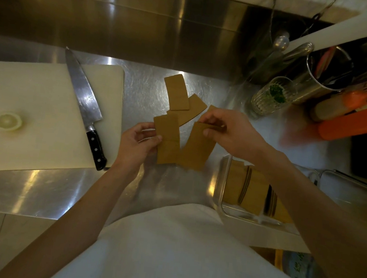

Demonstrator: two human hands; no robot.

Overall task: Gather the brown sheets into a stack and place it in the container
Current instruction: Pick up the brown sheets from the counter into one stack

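Several brown sheets lie or are held over the steel counter (35, 190). My left hand (137, 144) pinches one brown sheet (168, 141) by its left edge. My right hand (229, 132) grips the top of another brown sheet (197, 149), which hangs beside the first. Two more loose sheets rest farther back, one (177, 94) overlapping the other (196, 107). A clear rectangular container (220, 188) at the right near edge holds stacks of brown sheets (252, 190), partly hidden by my right forearm.
A white cutting board (40, 104) at the left carries a chef's knife (83, 102) and a lemon half (9, 121). A glass with green herbs (272, 96), a steel utensil pot (322, 77) and orange items (360, 122) crowd the back right.
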